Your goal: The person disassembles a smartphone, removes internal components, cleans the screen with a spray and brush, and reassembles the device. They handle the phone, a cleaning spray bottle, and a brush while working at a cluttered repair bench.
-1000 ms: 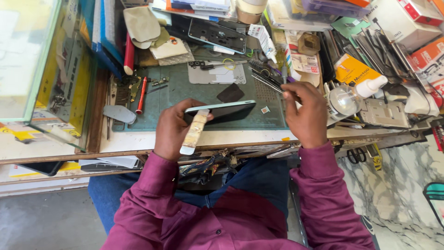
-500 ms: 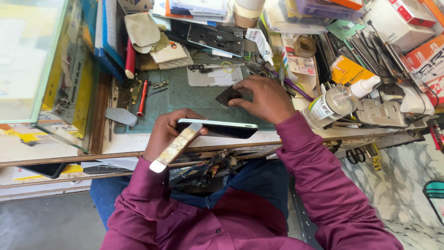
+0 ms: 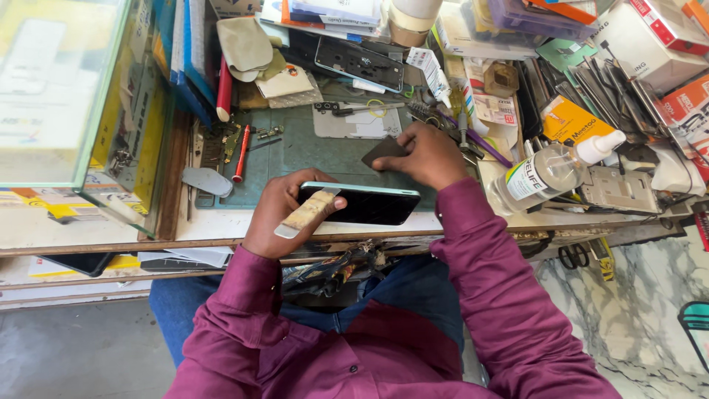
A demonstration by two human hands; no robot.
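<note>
Overhead view of a seated person in a magenta shirt at a cluttered worktop (image 3: 458,222). The left hand (image 3: 277,214) holds a dark-screened smartphone (image 3: 360,205) with a pale green frame, lying level at the near edge of the green work mat (image 3: 310,148); its fingers are clamped around the phone's left end, and the same grip pins a flat, worn, cream-coloured scraper tool (image 3: 303,214) that slants from the phone's left end down toward the worktop edge. The right hand (image 3: 425,155) rests on the mat just beyond the phone, fingers closed together on a small dark flat card (image 3: 382,151) (its exact kind cannot be told), which lies on the mat surface. Just right of this hand, a clear plastic bottle (image 3: 543,174) with a white nozzle lies on its side. At the far edge of the mat lies a pale translucent phone back cover (image 3: 358,122), and beyond it a dark phone frame (image 3: 360,63) lies tilted among papers. A red pen (image 3: 241,151) and a grey oval piece (image 3: 207,181) sit at the left edge of the mat, beside a glass display case (image 3: 66,96). Boxes and packets crowd the right side.
</note>
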